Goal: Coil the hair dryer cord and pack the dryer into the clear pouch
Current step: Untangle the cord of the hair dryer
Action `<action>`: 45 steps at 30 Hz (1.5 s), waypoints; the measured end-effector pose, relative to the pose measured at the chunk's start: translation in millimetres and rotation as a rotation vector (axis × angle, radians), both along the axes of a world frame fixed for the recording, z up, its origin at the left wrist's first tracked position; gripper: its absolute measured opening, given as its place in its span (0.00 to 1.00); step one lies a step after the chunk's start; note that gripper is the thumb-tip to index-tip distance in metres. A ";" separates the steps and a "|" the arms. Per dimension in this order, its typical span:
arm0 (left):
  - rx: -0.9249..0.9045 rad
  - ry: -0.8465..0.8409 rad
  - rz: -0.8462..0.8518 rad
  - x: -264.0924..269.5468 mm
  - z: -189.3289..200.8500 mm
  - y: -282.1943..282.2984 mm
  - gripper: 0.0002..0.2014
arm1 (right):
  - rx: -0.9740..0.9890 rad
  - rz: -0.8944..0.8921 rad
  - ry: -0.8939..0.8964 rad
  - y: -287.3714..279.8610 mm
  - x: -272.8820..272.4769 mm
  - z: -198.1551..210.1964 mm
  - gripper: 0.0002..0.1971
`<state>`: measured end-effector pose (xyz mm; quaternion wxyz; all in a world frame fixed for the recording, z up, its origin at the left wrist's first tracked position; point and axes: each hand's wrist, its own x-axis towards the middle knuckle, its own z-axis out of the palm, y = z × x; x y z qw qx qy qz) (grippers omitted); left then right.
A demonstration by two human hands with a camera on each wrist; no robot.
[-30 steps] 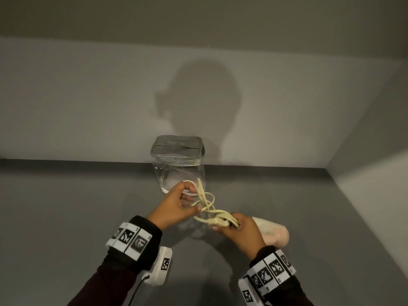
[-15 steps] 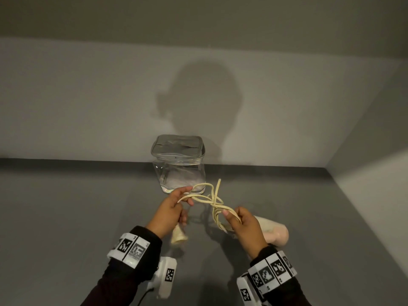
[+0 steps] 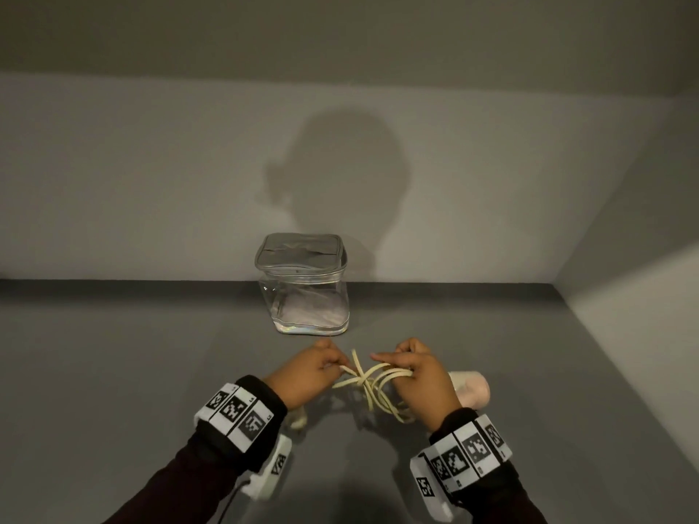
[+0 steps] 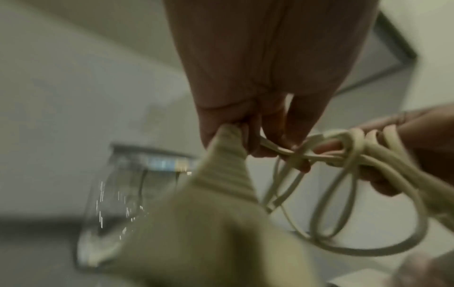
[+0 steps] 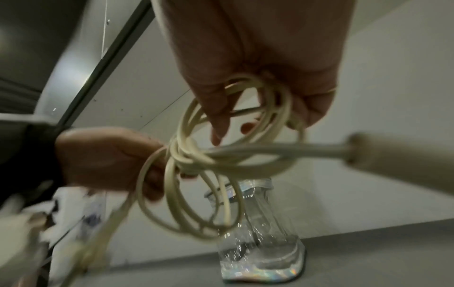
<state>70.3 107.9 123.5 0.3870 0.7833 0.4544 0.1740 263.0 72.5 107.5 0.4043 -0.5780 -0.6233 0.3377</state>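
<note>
The cream cord [image 3: 372,383] is gathered into several loops, with one strand wrapped across their middle. My left hand [image 3: 334,366] pinches the strand end near the plug [image 3: 299,421], which hangs below my wrist. My right hand [image 3: 393,363] grips the loops on its curled fingers. The pale pink dryer [image 3: 471,387] lies on the grey surface behind my right hand, mostly hidden. In the left wrist view my fingers [image 4: 245,134] hold the cord [image 4: 343,194] above the blurred plug [image 4: 221,184]. The right wrist view shows the coil [image 5: 196,155], the dryer handle [image 5: 398,161] and my left hand [image 5: 105,159].
The clear pouch [image 3: 306,289] with a silver zipped lid stands upright against the back wall, just beyond my hands, lid closed. It also shows as the pouch [image 5: 260,242] and the pouch [image 4: 115,194]. A wall closes the right side. Grey surface [image 3: 113,372] stretches left.
My left hand has pulled the cord end out to the left and down, drawing the wrap tight across the loops. The right hand kept hold of the coil, which has flattened.
</note>
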 end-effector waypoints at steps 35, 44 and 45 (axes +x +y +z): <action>-0.418 -0.619 0.463 6.5 -34.8 10.3 0.11 | -0.134 -0.060 0.170 -36.2 35.0 -7.5 0.22; -0.233 -0.602 0.348 -8.4 -17.4 7.9 0.05 | 0.048 -0.125 0.162 -29.7 28.6 -13.0 0.07; -0.241 -0.620 0.339 -9.9 -14.5 7.7 0.04 | 0.020 -0.051 0.088 -30.9 28.6 -17.7 0.12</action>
